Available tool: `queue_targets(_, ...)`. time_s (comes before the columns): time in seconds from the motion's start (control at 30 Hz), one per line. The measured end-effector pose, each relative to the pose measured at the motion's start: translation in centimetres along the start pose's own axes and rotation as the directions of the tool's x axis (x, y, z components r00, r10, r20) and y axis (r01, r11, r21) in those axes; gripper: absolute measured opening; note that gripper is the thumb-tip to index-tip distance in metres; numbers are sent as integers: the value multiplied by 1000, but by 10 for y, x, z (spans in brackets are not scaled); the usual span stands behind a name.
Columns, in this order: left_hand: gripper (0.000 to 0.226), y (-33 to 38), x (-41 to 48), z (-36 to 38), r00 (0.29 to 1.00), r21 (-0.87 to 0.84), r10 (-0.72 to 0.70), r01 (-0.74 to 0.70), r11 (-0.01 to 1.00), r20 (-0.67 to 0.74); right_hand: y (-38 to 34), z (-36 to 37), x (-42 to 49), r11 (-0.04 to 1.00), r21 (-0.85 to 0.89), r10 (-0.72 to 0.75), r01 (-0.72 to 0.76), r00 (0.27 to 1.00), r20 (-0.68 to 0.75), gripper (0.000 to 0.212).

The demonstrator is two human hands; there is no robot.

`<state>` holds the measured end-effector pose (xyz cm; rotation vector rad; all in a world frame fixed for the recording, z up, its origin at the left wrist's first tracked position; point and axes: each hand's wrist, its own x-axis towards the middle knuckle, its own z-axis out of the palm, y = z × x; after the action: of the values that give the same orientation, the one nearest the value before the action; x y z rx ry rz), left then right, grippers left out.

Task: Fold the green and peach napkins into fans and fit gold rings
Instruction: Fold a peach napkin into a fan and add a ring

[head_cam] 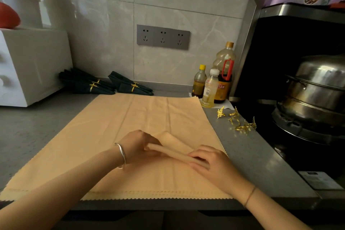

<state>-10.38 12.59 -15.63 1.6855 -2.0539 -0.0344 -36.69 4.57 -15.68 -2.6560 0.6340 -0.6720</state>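
A stack of peach napkins (130, 117) lies flat on the grey counter (37, 129). On top of it a narrow pleated strip of peach napkin (171, 147) runs between my hands. My left hand (138, 145) pinches its left end. My right hand (209, 160) grips its right end with curled fingers. Several gold leaf-shaped rings (240, 121) lie loose on the counter to the right of the stack. Dark green napkins folded into fans with gold rings (130, 86) rest at the back by the wall, a second bundle (87, 84) to their left.
Three bottles (214, 84) stand at the back right corner of the stack. A stove with a steel steamer pot (315, 87) is on the right. A white box-like appliance (28, 65) sits at the left. The counter's front edge runs just below the napkins.
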Motion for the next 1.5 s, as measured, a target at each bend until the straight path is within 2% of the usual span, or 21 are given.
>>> queue_targets(0.1, 51, 2, 15, -2, 982, -179, -189, 183, 967, -19, 0, -2, 5, 996, 2, 85, -85, 993, -80, 19)
queue_targets(0.2, 45, 0, 29, -4, 937, -313, -341, 347, 884, 76, 3, -5, 14, 947, 167, 292, -276, 953, -81, 11)
queue_targets(0.4, 57, 1, 47, 0, 881, -206, -471, 469, 859, 41, 10, -8, 27, 854, 321, 423, -409, 906, 30, 17)
queue_targets(0.53, 60, 3, 56, -1, 833, -91, -547, 552, 829, 76, 11, -8, 32, 834, 297, 465, -464, 882, 73, 20)
queue_targets(0.63, 56, 7, 60, -4, 811, 49, -581, 579, 814, 66, 10, -8, 35, 870, 193, 452, -454, 890, 58, 22)
queue_targets(0.7, 52, 10, 62, -8, 823, 129, -567, 561, 818, 13, 9, -7, 35, 885, 140, 443, -445, 895, 45, 22)
queue_targets(0.77, 49, 10, 60, -11, 874, 172, -482, 486, 857, -62, 8, -8, 36, 883, 113, 451, -455, 891, 56, 24)
queue_targets(0.83, 49, 10, 55, -12, 959, 132, -275, 282, 950, -71, 8, -9, 37, 870, 107, 474, -481, 876, 85, 27)
queue_targets(0.87, 56, 12, 52, -13, 987, 86, -158, 161, 983, -39, 8, -10, 38, 862, 106, 487, -496, 868, 97, 28)
queue_targets(0.93, 69, 17, 45, -11, 1000, 61, 18, -19, 998, 21, 8, -12, 39, 850, 91, 508, -518, 854, 114, 29)
queue_targets(1.0, 62, 24, 39, -5, 992, 132, 103, -111, 985, 69, 8, -14, 42, 851, 28, 517, -525, 846, 127, 30)
queue_targets(1.07, 56, 32, 35, 1, 986, 181, 124, -142, 973, 109, 8, -14, 45, 847, 9, 525, -532, 838, 150, 31)
queue_targets(1.13, 59, 38, 33, 5, 987, 207, 108, -130, 970, 116, 8, -14, 45, 807, 179, 534, -563, 825, 187, 32)
queue_targets(1.2, 64, 42, 33, 9, 991, 204, 93, -111, 973, 99, 9, -17, 41, 707, 379, 559, -597, 800, 216, 30)
queue_targets(1.3, 65, 47, 39, 19, 997, 196, 74, -76, 978, 19, 11, -22, 34, 517, 574, 592, -635, 750, 296, 24)
queue_targets(1.4, 50, 57, 51, 25, 998, 231, 56, -52, 971, -9, 15, -27, 29, 354, 695, 585, -626, 728, 359, 14)
queue_targets(1.47, 42, 62, 60, 25, 999, 253, 49, -50, 966, 8, 22, -33, 25, 364, 690, 598, -626, 725, 342, 18)
queue_targets(1.5, 40, 64, 65, 24, 999, 260, 45, -48, 964, 17, 27, -36, 24, 411, 664, 615, -625, 727, 304, 19)
